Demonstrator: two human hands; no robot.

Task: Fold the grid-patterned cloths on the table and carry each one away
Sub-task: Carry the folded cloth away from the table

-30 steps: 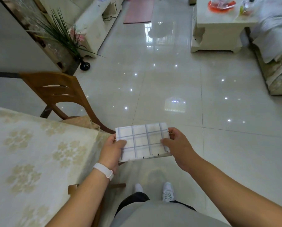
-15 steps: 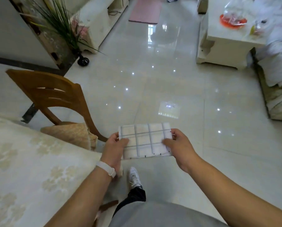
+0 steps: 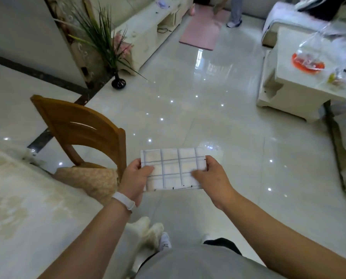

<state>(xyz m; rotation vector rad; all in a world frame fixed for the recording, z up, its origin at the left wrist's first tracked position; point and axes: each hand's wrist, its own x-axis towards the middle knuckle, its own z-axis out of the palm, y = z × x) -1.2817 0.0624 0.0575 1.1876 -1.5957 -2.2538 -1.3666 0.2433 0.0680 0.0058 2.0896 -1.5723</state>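
While the person stands over the shiny tiled floor (image 3: 198, 121), the folded grid-patterned cloth (image 3: 173, 169) is up in the air in front of them, held flat between both hands. Left hand (image 3: 134, 178) has its grip pinching the left edge, thumb on top; right hand (image 3: 213, 176) pinches the right edge the same way. Tabletop (image 3: 27, 208) with its floral cover sits near left, wooden chair (image 3: 81, 125) just beside it.
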